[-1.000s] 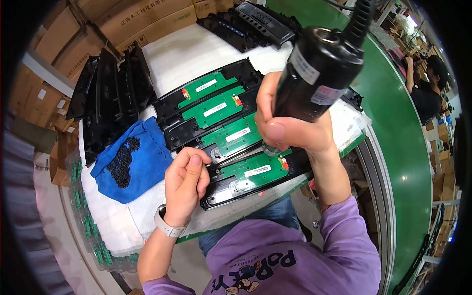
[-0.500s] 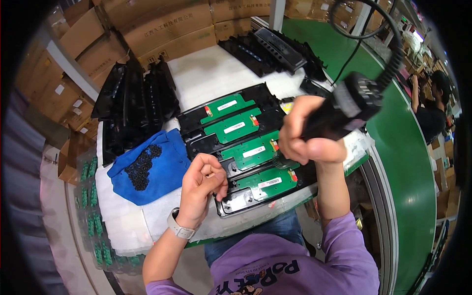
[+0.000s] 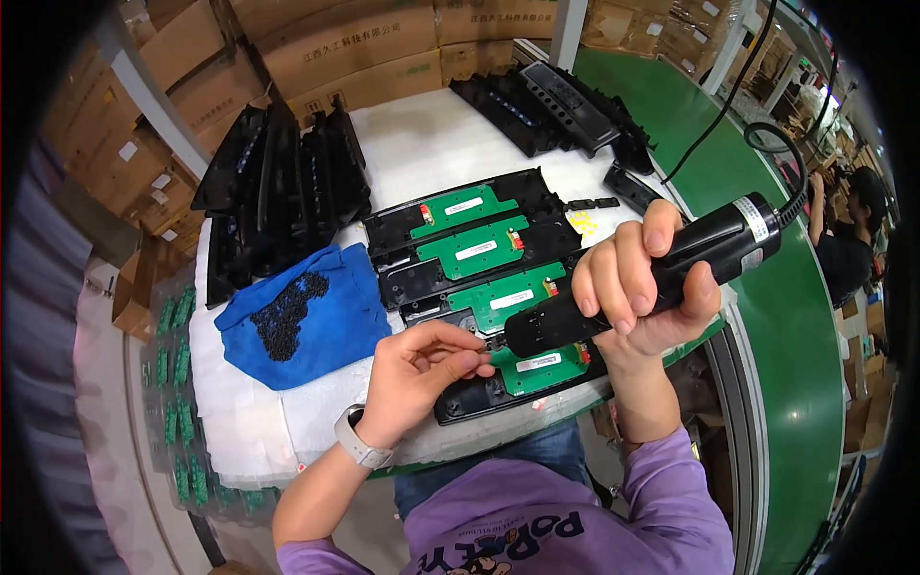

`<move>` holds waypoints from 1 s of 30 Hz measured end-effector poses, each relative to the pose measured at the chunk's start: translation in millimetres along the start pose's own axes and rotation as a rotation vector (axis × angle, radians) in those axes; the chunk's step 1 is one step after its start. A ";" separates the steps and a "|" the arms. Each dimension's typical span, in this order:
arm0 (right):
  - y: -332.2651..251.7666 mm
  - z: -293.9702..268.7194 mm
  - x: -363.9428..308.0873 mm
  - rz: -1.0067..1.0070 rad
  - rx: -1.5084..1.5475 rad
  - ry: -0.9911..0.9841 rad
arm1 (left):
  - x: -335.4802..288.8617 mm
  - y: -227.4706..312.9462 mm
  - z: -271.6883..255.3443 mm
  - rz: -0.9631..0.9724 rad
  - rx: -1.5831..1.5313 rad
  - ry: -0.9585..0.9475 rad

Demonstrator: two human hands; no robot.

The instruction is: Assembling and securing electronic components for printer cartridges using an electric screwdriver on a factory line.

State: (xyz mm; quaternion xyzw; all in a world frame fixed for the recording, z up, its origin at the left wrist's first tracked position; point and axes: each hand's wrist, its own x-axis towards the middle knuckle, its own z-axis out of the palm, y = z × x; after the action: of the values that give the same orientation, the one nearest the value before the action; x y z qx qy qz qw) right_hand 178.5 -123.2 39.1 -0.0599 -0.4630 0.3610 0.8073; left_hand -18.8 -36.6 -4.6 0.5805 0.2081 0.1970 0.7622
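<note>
My right hand (image 3: 640, 287) is wrapped round a black electric screwdriver (image 3: 714, 244). The tool lies slanted, its nose end low over the nearest black panel (image 3: 465, 398) and its cord end up to the right. My left hand (image 3: 417, 376) is closed in a pinch beside that nose end, touching or almost touching it. Whatever the pinched fingertips hold is too small to make out. Under the tool, a green circuit board (image 3: 537, 372) with a white label sits in the nearest panel. Further panels lie behind it, each with a green board (image 3: 470, 251).
Left of the panels, a blue cloth (image 3: 335, 331) carries a heap of small black screws (image 3: 285, 321). Black housings (image 3: 287, 182) stand at the back left; more housings (image 3: 556, 110) lie at the back right. A cord (image 3: 714, 125) hangs on the right. Cardboard boxes (image 3: 355, 48) line the back.
The screwdriver has swung from upright-tilted to a flatter slant, its nose now to the left. My left hand has shifted right to meet it, and its curled fingers now form a pinch.
</note>
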 end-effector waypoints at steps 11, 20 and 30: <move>3.9 1.8 -4.4 0.014 0.020 0.071 | -1.6 4.9 -8.3 -0.091 -0.031 -0.077; -45.6 -5.2 6.9 0.398 -0.272 -0.035 | -11.4 51.9 -77.9 0.425 1.674 0.688; -43.2 6.7 -1.3 0.415 -0.447 0.196 | -21.5 26.1 -111.9 0.098 1.700 0.675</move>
State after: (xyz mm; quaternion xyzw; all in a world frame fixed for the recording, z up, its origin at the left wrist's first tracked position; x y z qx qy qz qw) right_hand 195.6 -157.2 60.6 -0.3633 -0.4288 0.3999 0.7240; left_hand -99.4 48.0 -4.3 0.8658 0.4700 0.1686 -0.0324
